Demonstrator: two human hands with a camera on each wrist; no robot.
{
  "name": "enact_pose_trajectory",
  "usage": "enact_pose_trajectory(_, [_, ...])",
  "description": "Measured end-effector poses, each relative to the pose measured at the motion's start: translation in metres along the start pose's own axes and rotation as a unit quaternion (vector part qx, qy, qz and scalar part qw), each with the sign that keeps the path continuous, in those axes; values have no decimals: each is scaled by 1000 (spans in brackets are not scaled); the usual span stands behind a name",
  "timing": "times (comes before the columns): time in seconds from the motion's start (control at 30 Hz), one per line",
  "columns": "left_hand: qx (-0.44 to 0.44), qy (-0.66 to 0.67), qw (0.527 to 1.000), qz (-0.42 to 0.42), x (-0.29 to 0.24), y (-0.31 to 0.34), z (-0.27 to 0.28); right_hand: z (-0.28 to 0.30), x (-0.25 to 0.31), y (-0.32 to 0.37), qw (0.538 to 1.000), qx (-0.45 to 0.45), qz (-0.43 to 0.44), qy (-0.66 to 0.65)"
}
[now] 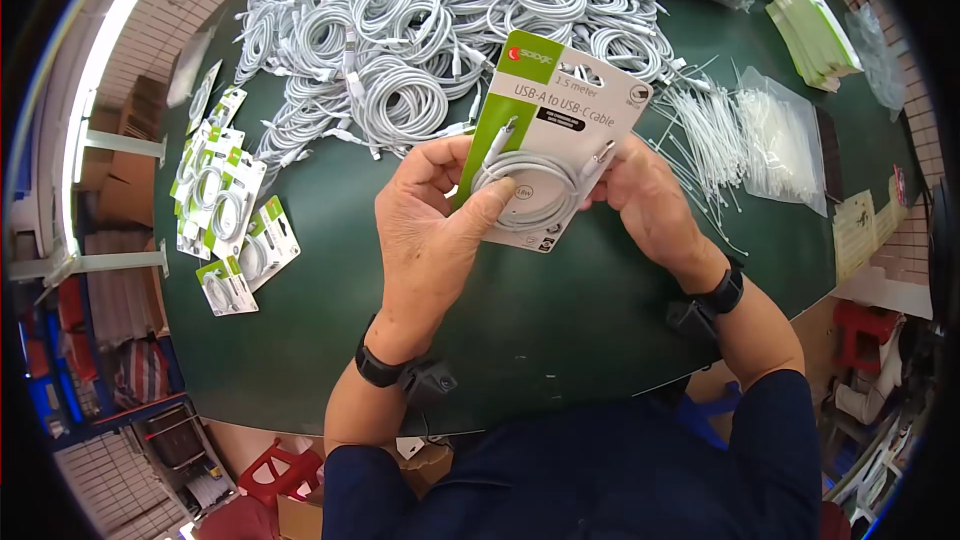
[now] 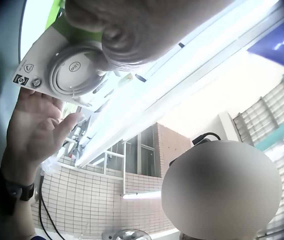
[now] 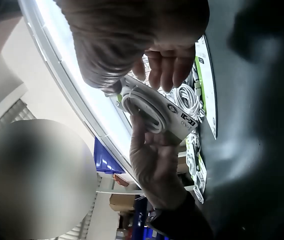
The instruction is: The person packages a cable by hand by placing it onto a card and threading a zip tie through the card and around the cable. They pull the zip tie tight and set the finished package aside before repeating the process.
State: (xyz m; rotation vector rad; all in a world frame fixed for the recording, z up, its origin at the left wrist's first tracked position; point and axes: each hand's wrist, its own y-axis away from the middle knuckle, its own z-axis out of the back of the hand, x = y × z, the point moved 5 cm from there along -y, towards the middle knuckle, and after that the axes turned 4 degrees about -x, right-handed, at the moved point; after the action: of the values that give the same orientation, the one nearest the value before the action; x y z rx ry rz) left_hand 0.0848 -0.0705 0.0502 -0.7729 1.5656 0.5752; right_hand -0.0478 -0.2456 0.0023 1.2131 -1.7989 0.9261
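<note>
A green and white cable card (image 1: 600, 100) with a coiled white cable (image 1: 540, 210) on its front is held above the table. The left hand (image 1: 428, 230) grips its left side, thumb across the coil and fingers behind. At the card's right edge is the right hand (image 1: 650, 200), its fingers partly hidden behind the card. In the left wrist view the card (image 2: 42, 55) shows its coil, with the right hand (image 2: 37, 125) beside its lower edge. In the right wrist view the left hand (image 3: 154, 165) holds the card (image 3: 174, 112) from below.
A large heap of coiled cables (image 1: 400, 100) covers the back of the green table (image 1: 300, 360). Several carded cables (image 1: 228, 215) lie at the left. White cable ties (image 1: 705, 130), a bag of ties (image 1: 785, 140) and stacks of green-white cards (image 1: 815, 35) are at the right.
</note>
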Motion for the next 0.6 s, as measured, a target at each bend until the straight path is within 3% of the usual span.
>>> enact_pose_trajectory(0.03, [-6,25,999,19,3,0,0,-3,3,5,993,-18,-46,108])
enact_pose_trajectory(0.13, [-8,49,998,44,9,4,-9,-25,1,12,989,-65,-19,130])
enact_pose_trajectory(0.27, [-1,41,999,-13,8,1,-11,-27,6,13,986,-86,-17,138])
enact_pose_trajectory(0.6, [50,25,998,-1,11,3,-5,-25,16,15,943,-63,98,311])
